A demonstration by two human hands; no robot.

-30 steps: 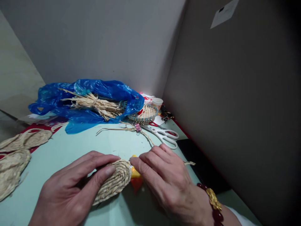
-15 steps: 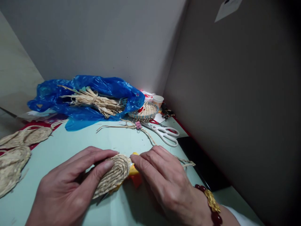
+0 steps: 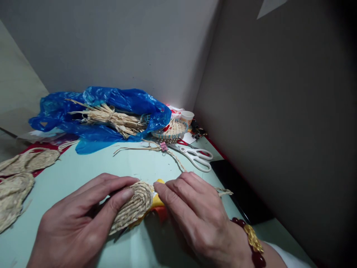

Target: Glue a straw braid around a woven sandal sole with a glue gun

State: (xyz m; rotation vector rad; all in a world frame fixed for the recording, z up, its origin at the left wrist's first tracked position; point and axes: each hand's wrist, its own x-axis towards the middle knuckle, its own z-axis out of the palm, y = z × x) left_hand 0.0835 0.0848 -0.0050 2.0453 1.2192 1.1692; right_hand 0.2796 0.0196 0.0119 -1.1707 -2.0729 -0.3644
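Observation:
An oval piece of coiled straw braid (image 3: 134,204) is tilted between my two hands. My left hand (image 3: 83,219) grips it, thumb on the near face and fingers behind the upper edge. My right hand (image 3: 195,212) is closed at the right end of the oval, its fingertips at the edge; what they pinch is hidden. Behind the oval shows a yellow item (image 3: 157,199) with an orange part (image 3: 160,213) below. A dark thin tip (image 3: 119,235) pokes out under the lower left edge. A loose straw braid (image 3: 178,162) runs behind my right hand.
A blue plastic bag (image 3: 117,95) with a straw bundle (image 3: 111,118) lies at the back. Near it are a woven basket (image 3: 175,131), a paper cup (image 3: 187,115), white-handled scissors (image 3: 200,160) and a pink clip (image 3: 163,146). Straw pieces (image 3: 13,197) lie left; a black flat object (image 3: 242,193) right.
The view has shifted slightly. Both hands keep nearly the same hold around the coiled straw piece, with only a slight change in its tilt.

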